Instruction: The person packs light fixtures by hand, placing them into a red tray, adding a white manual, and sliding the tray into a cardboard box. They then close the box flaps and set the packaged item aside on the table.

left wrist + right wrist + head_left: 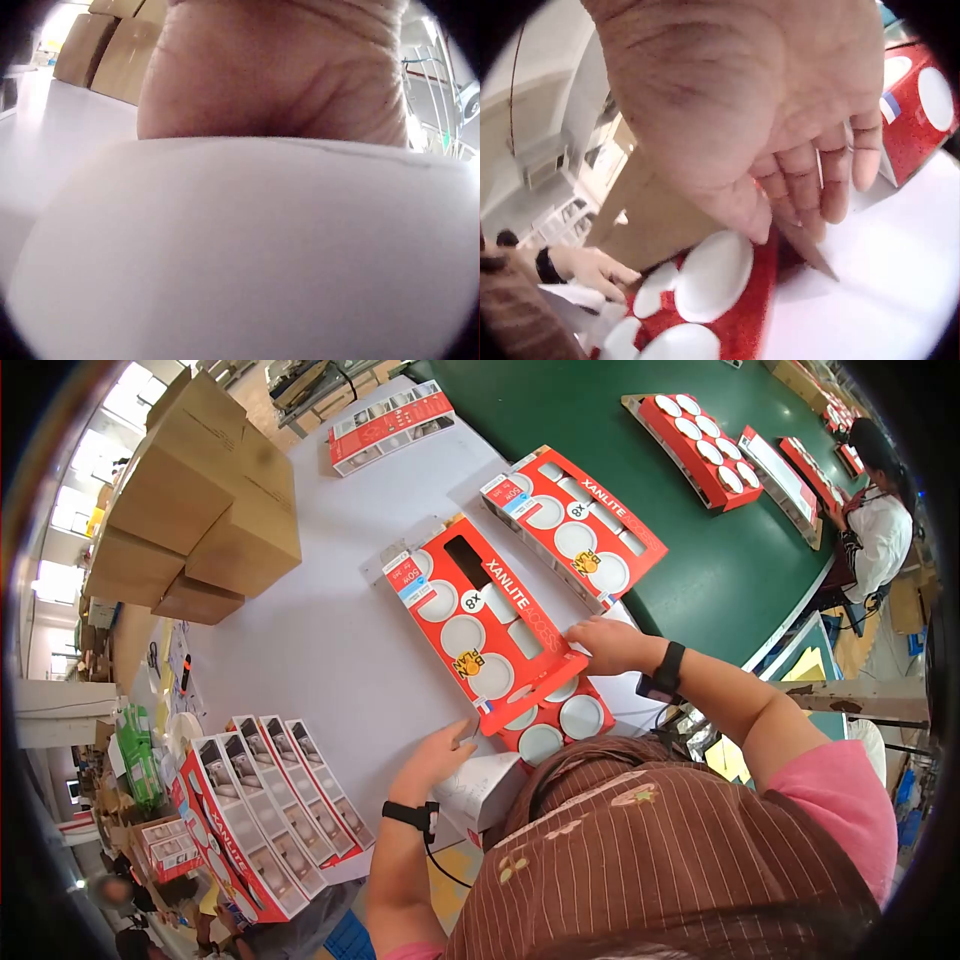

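A red XANLITE carton [490,610] with round white discs on its face lies at a slant in front of the person. Its near end has a raised red flap [535,695], and more white discs show on a red panel [585,715] beyond it. My right hand [615,647] pinches the carton at its near right corner; in the right wrist view the thumb and fingers lie either side of the cardboard edge. The left hand [435,762] is beside the near left corner, fingers loosely extended, above a white carton-like piece [480,790].
A second red carton [575,525] lies just behind, another [392,428] farther back. Brown boxes [200,500] are stacked at the left. Several cartons [270,810] stand in a row at the near left. Across the green table [690,580] sits another person [875,530].
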Available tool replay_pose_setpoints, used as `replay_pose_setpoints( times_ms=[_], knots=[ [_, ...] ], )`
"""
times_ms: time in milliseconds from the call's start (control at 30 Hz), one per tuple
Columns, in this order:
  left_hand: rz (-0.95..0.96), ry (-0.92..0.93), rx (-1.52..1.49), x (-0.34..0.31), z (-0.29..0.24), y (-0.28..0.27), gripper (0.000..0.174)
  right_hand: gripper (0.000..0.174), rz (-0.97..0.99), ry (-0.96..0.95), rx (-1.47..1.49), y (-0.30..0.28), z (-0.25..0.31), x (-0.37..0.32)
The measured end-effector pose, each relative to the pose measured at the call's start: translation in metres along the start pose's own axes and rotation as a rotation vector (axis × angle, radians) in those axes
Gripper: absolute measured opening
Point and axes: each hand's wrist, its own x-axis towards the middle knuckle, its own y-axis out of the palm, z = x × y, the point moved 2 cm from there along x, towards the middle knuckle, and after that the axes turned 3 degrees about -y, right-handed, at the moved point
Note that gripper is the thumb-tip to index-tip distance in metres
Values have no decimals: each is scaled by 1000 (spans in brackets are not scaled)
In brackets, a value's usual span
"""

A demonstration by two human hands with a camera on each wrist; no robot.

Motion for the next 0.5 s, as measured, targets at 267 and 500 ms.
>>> replay_pose_setpoints(
  times_ms=[267, 500],
  knots=[
    [-181, -25, -318, 23, -23, 45, 50, 45, -265, 258, 310, 59, 1, 10],
    [-393, -60, -102, 21, -20, 45, 32, 44, -160, 306, 237, 41, 0, 6]
  ],
)
